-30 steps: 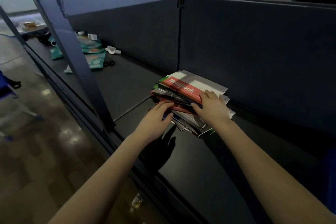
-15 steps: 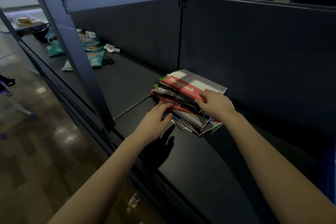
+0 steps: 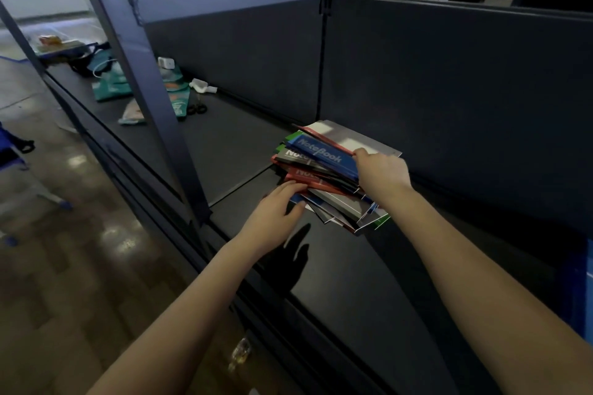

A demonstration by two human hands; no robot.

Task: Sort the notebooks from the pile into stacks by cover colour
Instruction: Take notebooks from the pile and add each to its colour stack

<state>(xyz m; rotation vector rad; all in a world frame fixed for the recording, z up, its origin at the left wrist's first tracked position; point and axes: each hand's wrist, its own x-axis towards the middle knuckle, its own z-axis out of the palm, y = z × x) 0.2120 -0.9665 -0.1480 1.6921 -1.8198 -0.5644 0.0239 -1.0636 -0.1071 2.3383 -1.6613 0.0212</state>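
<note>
Pile of soft-cover notebooks [image 3: 333, 183] sits on the dark matte shelf top [image 3: 353, 282], right against the dark fabric partition panel [image 3: 449, 90], just right of the blue-grey metal post [image 3: 154, 99]. Pile is fanned and messy, covers skewed at different angles. Topmost readable cover is a blue notebook with "NoteBook" lettering [image 3: 324, 155]; a red edge and a white-grey cover [image 3: 353, 138] show just behind it, a grey notebook [image 3: 288, 155] and a red notebook [image 3: 305, 178] lie below, and green corners poke out at both ends. Right hand [image 3: 382, 173] is on the pile's right end, back of hand up, fingers curled and clamped on the blue notebook's end; the lower fingers are hidden, so cannot tell how many covers it grips. Left hand [image 3: 276, 212] is at the near-left edge, fingers straight and close together, tips touching the red notebook and a blue corner under it. Far left on the same surface: teal printed bags [image 3: 109, 83], a white charger block [image 3: 166, 62], black scissors [image 3: 196, 109]. Glossy brown floor [image 3: 64, 266] below.
</note>
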